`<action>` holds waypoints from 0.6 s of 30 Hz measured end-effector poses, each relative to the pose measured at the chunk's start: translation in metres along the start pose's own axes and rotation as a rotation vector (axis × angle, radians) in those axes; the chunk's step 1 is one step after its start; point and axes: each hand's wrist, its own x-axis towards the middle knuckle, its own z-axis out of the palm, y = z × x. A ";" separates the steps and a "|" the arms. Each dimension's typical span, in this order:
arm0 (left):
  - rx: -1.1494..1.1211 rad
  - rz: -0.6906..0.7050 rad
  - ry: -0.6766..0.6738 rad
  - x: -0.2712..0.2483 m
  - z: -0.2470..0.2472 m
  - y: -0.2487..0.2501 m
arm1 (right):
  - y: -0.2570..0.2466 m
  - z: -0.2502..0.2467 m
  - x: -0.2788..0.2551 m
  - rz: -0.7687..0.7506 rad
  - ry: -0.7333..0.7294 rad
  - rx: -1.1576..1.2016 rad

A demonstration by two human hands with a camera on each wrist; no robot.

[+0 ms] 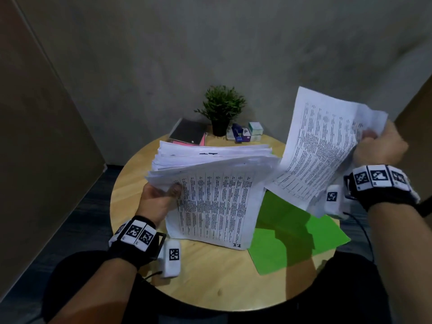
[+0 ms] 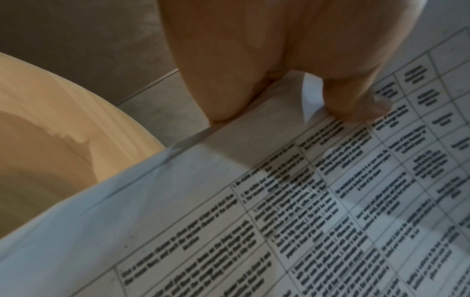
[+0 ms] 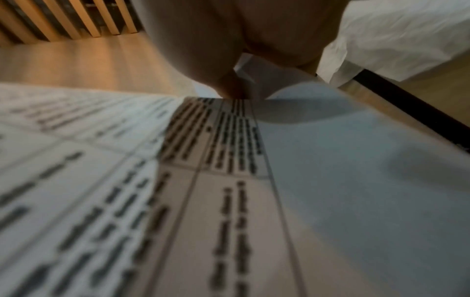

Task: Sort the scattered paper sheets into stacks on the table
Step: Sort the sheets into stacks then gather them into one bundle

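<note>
A thick bundle of white printed sheets point(image 1: 212, 202) is lifted above the round wooden table point(image 1: 201, 284). My left hand point(image 1: 161, 197) grips its left edge, thumb on the top page; the left wrist view shows that thumb point(image 2: 356, 100) pressing the table-printed page point(image 2: 305, 221). My right hand point(image 1: 376, 148) holds a few loose printed sheets point(image 1: 325, 148) raised at the right, crumpled at the grip. In the right wrist view the fingers point(image 3: 229, 60) pinch the blurred page point(image 3: 203, 201). Its fingers are mostly hidden behind the paper.
A green folder point(image 1: 292, 232) lies on the table under the raised sheets. At the far edge stand a potted plant point(image 1: 221, 111), a dark notebook on pink paper point(image 1: 188, 132), and small boxes with a blue stapler point(image 1: 245, 133). A grey wall stands behind the table.
</note>
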 end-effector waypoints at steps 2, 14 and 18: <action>-0.009 0.001 -0.010 0.001 -0.002 -0.001 | 0.004 0.009 -0.004 0.003 -0.023 0.009; -0.041 -0.016 -0.014 0.002 -0.011 -0.003 | 0.016 0.062 -0.058 -0.064 -0.444 -0.166; -0.050 -0.039 -0.008 0.003 -0.015 -0.005 | 0.039 0.063 -0.041 -0.011 -0.568 -0.392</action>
